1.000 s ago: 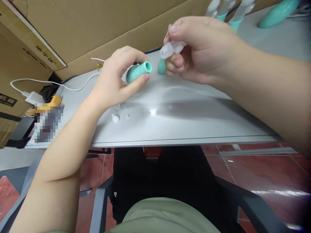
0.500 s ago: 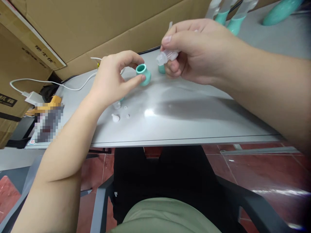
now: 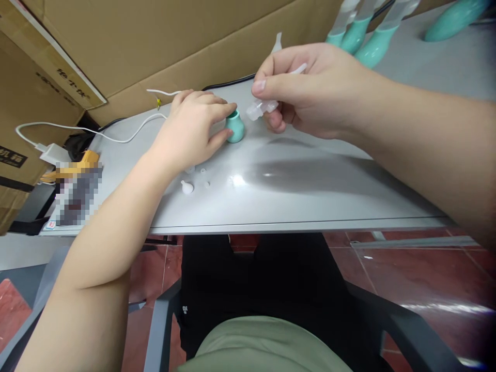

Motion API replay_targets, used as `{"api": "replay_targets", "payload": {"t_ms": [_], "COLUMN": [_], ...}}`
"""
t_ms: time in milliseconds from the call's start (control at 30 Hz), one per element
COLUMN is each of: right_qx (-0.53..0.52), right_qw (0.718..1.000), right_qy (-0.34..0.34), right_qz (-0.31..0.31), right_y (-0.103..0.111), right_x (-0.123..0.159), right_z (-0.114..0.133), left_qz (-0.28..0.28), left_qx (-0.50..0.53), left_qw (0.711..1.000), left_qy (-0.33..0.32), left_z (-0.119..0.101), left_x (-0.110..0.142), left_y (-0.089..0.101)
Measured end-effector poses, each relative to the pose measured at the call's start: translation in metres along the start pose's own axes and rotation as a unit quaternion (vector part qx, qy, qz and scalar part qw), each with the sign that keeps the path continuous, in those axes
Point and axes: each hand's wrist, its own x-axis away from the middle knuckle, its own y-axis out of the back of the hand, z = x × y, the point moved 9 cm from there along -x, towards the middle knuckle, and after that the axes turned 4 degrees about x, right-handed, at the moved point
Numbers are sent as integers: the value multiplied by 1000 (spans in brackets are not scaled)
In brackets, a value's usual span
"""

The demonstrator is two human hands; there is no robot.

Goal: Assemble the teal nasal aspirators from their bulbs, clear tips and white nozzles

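Observation:
A small teal rubber bulb (image 3: 235, 129) with an open round mouth stands upright on the grey table. My left hand (image 3: 194, 121) has its thumb against the bulb's side and fingertips at its rim. To the right and above, my right hand (image 3: 310, 90) pinches a clear plastic nozzle piece (image 3: 260, 108), its ribbed end pointing left and down; the rest is hidden in the palm. Behind that hand a translucent tip (image 3: 278, 42) sticks up. A white teardrop-shaped part (image 3: 187, 187) lies nearer the table's front edge, with a tiny ring (image 3: 203, 170) beside it.
Several teal bulbs with clear tubes (image 3: 377, 44) stand at the back right, beside a larger teal object (image 3: 455, 19). A white cable (image 3: 127, 140) runs to a charger (image 3: 56, 155) on the left. Cardboard (image 3: 186, 41) walls the table's back.
My left hand has brought the teal bulb slightly right and down, from tilted in the fingers to upright on the table. My right hand has turned the nozzle piece slightly and lowered it.

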Motion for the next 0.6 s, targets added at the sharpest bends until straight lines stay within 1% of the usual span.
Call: {"api": "replay_targets", "payload": {"t_ms": [67, 133, 167, 233, 300, 400, 467, 533, 600], "right_qx": [2, 8, 13, 27, 38, 58, 80, 93, 84], "right_qw": [1000, 999, 999, 997, 996, 995, 992, 989, 989], "right_qy": [2, 13, 20, 31, 38, 51, 65, 81, 91], "right_qz": [14, 36, 46, 62, 64, 69, 71, 76, 78], "right_y": [0, 0, -1, -2, -3, -5, -7, -10, -13], "right_x": [-1, -3, -4, -4, -3, 1, 5, 10, 14], "right_z": [-1, -1, 0, 0, 2, 6, 9, 14, 17], "left_qz": [-25, -30, -37, -59, -92, -145, -190, -216, -217], "left_qx": [-2, 7, 14, 33, 55, 98, 146, 204, 246], "left_qw": [1000, 999, 999, 997, 993, 982, 967, 949, 940], "left_qy": [-12, -15, -16, -24, -43, -74, -92, -107, -93], "left_z": [18, 37, 44, 46, 31, -3, -25, -42, -51], "left_x": [-4, -7, -8, -7, -4, 4, 11, 17, 20], "left_y": [-9, -21, -23, -19, -5, 23, 40, 49, 50]}}
